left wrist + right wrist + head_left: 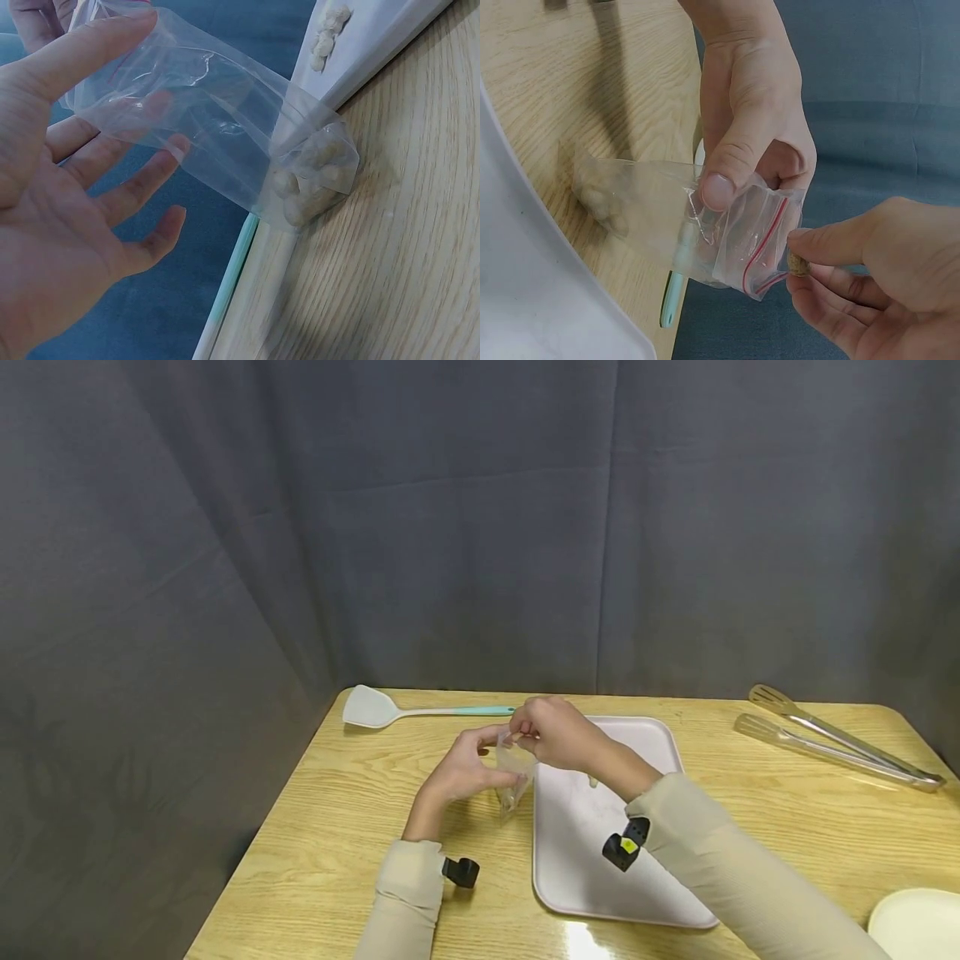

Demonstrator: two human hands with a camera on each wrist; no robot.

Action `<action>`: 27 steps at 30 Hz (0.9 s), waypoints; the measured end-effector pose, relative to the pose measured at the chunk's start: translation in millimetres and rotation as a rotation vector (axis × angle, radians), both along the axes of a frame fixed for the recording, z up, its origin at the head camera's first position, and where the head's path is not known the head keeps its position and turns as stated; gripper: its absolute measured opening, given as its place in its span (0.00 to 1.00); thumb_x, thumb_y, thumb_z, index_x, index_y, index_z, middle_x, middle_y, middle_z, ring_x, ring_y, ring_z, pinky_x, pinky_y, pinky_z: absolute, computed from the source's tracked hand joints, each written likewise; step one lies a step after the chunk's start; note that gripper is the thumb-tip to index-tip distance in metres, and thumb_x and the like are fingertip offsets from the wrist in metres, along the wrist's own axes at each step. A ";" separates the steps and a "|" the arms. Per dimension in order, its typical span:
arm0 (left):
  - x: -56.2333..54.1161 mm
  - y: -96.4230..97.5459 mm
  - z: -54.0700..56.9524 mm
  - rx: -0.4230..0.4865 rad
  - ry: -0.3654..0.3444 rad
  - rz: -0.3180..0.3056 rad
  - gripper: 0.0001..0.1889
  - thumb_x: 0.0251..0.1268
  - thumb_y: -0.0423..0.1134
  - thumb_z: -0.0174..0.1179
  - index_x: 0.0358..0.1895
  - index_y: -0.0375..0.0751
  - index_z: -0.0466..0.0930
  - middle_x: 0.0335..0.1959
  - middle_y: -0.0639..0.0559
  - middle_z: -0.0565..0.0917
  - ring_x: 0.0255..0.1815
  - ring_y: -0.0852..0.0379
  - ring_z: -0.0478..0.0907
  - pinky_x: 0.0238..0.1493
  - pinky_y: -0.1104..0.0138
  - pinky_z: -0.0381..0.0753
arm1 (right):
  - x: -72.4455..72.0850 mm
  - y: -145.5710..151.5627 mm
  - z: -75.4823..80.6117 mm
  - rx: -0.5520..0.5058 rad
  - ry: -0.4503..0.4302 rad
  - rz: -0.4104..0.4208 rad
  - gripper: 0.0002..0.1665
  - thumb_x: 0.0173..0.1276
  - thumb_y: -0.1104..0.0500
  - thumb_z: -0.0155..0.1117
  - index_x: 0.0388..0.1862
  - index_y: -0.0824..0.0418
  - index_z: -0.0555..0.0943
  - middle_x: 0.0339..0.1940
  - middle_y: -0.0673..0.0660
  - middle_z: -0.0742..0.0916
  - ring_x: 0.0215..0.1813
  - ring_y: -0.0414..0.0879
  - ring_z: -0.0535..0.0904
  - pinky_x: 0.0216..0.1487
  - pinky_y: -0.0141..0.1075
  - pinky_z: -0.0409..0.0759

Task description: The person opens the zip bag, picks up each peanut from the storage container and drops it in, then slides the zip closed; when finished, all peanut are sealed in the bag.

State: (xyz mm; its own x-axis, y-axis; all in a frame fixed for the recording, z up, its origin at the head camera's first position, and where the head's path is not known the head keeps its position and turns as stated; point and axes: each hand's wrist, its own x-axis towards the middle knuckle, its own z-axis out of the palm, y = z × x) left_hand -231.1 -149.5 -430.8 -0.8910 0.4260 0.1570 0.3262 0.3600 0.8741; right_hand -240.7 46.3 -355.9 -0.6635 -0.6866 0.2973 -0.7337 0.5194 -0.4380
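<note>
My left hand (459, 770) holds a clear zip bag (217, 112) with a red seal line, its thumb on one side of the plastic and fingers on the other. Several tan peanuts (319, 169) lie in the bottom of the bag, which hangs above the table left of the tray. At the bag's mouth, my right hand (558, 733) pinches one peanut (799, 264) between thumb and fingers. More peanuts (328, 37) lie on the pale tray (592, 860), mostly hidden by the right arm in the head view.
A spatula (367, 706) with a mint handle lies along the table's back edge, behind the hands. Metal tongs (840, 735) rest at the back right. Part of a cream plate (918, 922) shows at the front right. A dark curtain (465, 543) hangs behind the table.
</note>
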 end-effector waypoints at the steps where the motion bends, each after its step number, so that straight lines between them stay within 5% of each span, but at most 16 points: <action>1: 0.0 0.1 0.0 -0.001 0.001 0.002 0.29 0.52 0.37 0.75 0.61 0.47 0.80 0.55 0.57 0.83 0.57 0.56 0.76 0.62 0.45 0.67 | 0.1 0.1 0.0 0.002 -0.004 -0.003 0.06 0.60 0.73 0.70 0.36 0.66 0.88 0.30 0.53 0.86 0.33 0.44 0.81 0.37 0.37 0.81; 18: 0.3 1.8 -0.3 0.000 -0.017 0.030 0.32 0.50 0.38 0.76 0.63 0.48 0.79 0.59 0.59 0.81 0.59 0.57 0.75 0.63 0.45 0.67 | -3.1 11.6 1.9 -0.019 0.008 0.000 0.07 0.58 0.74 0.71 0.35 0.66 0.87 0.31 0.56 0.88 0.34 0.47 0.83 0.37 0.39 0.83; 23: -0.1 2.9 -0.9 -0.009 -0.024 0.048 0.35 0.49 0.38 0.76 0.65 0.45 0.78 0.61 0.57 0.80 0.61 0.55 0.73 0.64 0.48 0.68 | -12.3 34.4 1.4 -0.007 0.000 -0.059 0.08 0.57 0.75 0.70 0.36 0.67 0.86 0.31 0.57 0.87 0.34 0.48 0.82 0.37 0.41 0.83; 27: 0.5 4.4 -1.6 -0.019 -0.030 0.055 0.37 0.49 0.39 0.77 0.67 0.45 0.76 0.62 0.57 0.79 0.62 0.55 0.72 0.65 0.50 0.68 | -23.8 58.9 -13.2 0.017 -0.041 -0.124 0.07 0.58 0.74 0.69 0.34 0.67 0.86 0.29 0.55 0.86 0.32 0.47 0.80 0.37 0.43 0.82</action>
State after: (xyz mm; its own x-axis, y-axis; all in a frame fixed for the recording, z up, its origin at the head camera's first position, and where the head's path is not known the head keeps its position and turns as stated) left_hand -230.6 -145.0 -432.4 -0.9174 0.3786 0.1227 0.2794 0.3930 0.8761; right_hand -264.5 105.2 -369.1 -0.7551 -0.6031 0.2571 -0.6450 0.6128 -0.4565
